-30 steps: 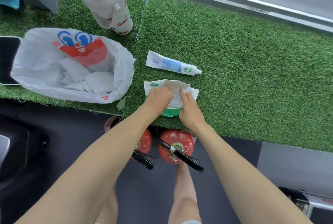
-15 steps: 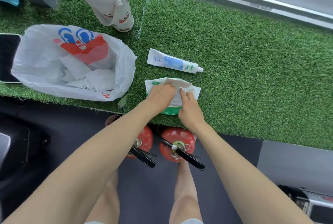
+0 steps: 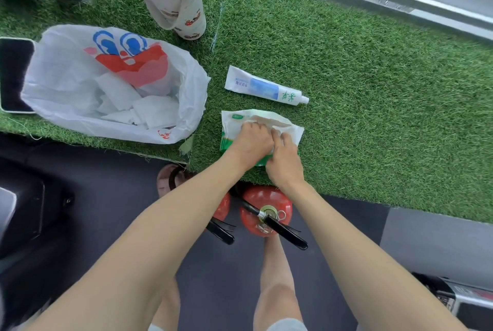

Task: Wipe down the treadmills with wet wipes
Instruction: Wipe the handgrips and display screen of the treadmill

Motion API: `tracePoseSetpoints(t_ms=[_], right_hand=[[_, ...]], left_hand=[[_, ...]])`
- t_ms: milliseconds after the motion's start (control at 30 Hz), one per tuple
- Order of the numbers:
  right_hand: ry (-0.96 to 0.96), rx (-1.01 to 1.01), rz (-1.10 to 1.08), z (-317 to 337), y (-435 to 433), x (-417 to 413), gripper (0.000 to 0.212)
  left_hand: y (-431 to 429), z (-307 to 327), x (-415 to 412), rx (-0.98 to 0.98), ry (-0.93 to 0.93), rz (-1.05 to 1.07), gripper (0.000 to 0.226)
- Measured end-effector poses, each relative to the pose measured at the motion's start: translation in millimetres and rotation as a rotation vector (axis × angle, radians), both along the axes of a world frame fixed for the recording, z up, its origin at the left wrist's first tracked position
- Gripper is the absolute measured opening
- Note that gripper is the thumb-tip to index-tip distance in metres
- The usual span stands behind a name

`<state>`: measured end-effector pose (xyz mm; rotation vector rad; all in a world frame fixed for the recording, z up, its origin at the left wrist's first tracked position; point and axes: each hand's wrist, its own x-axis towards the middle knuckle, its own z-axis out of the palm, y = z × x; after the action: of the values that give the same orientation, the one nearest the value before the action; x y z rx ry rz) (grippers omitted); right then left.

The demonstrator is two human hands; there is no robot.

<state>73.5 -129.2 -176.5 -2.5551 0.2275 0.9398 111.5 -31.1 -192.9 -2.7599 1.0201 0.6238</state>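
Left hand (image 3: 252,141) and right hand (image 3: 285,161) grip the pack (image 3: 231,130) on the turf (image 3: 373,96); a tube (image 3: 264,88) lies just beyond, a bag (image 3: 80,82) alongside.

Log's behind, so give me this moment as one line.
step: getting wipe | left hand: grips pack | right hand: on pack, grip unclear | pack: flat on turf

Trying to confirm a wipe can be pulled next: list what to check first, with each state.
1. Pack lies flat on turf: ok.
2. Left hand grips pack top: ok.
3. Right hand at the opening: ok.
4. Anything pinched there: cannot tell, the hands hide it.
5. Bag open beside pack, holding used wipes: ok.
6. Tube apart from pack: ok.
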Motion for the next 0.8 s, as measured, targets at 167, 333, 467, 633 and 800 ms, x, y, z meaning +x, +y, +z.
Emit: tracePoseSetpoints(t_ms=[167, 333, 467, 633, 800], right_hand=[[-0.029, 0.006, 0.015, -3, -3, -5, 0.072], [-0.035, 0.026, 0.004, -4, -4, -6, 0.074], [-0.030, 0.006, 0.029, -4, -4, -7, 0.074], [-0.067, 0.011, -0.011, -5, -2, -11, 0.070], [-0.066, 0.095, -0.046, -5, -8, -13, 0.070]], left_hand=[[-2, -13, -8, 0.085, -0.092, 0.086, 0.042], [-2, -5, 1, 0.059, 0.050, 0.085, 0.026], [5, -5, 5, 0.019, 0.029, 0.104, 0.008], [0, -5, -2, 0.027, 0.008, 0.121, 0.038], [-6, -13, -3, -0.017, -0.001, 0.046, 0.047]])
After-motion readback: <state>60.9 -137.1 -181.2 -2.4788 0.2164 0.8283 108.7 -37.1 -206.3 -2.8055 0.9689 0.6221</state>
